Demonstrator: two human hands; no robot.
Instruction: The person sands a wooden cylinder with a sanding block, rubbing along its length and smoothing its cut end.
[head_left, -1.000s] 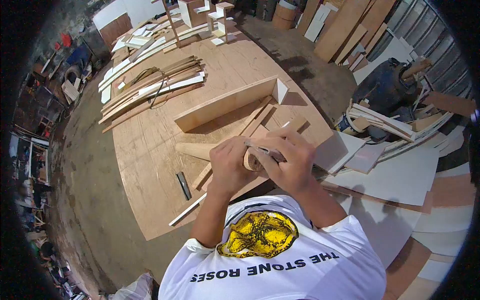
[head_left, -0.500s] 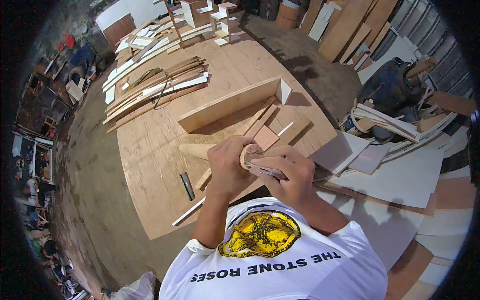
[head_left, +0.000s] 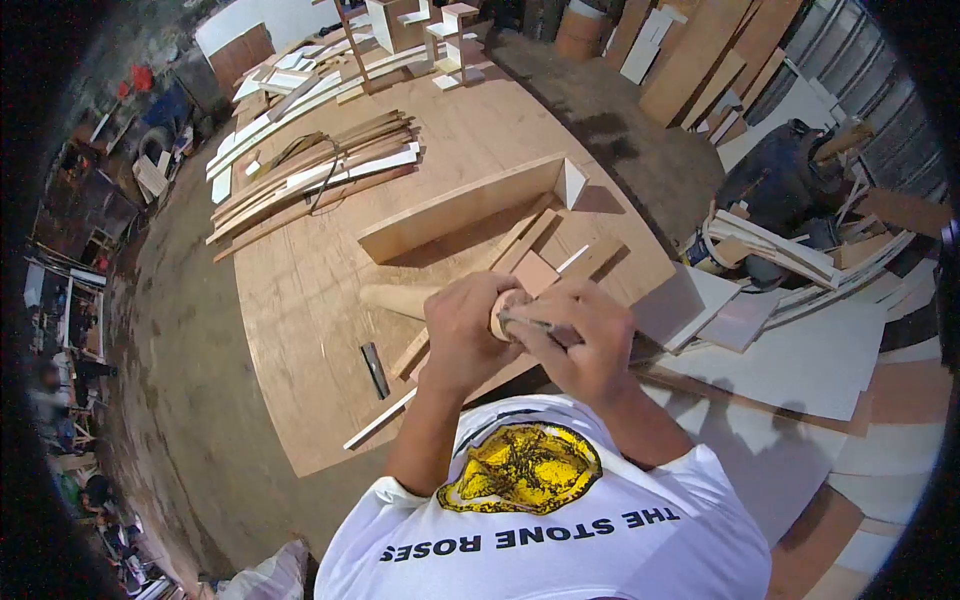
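My left hand (head_left: 468,325) is closed around a rounded wooden piece (head_left: 499,318), whose end faces up toward me. A pale tapered wooden length (head_left: 393,299) shows left of this hand; whether it is the same piece I cannot tell. My right hand (head_left: 583,335) pinches a thin folded grey sheet that looks like sandpaper (head_left: 541,325), pressed at the rounded end. Its fingers hide part of both. Beneath the hands lie wooden strips and a small pinkish block (head_left: 536,272) on the plywood tabletop (head_left: 300,340). A narrow dark object (head_left: 375,370) rests to the left.
A long L-shaped board assembly (head_left: 470,210) stands beyond my hands. Farther left lies a pile of thin wood strips (head_left: 320,175). Small wooden frames (head_left: 452,45) stand at the far end. White panels (head_left: 760,350) and a dark barrel (head_left: 780,175) are on the right.
My right hand has shifted slightly up, moving the sandpaper further over the rounded end. The wooden piece and my left hand have moved slightly right.
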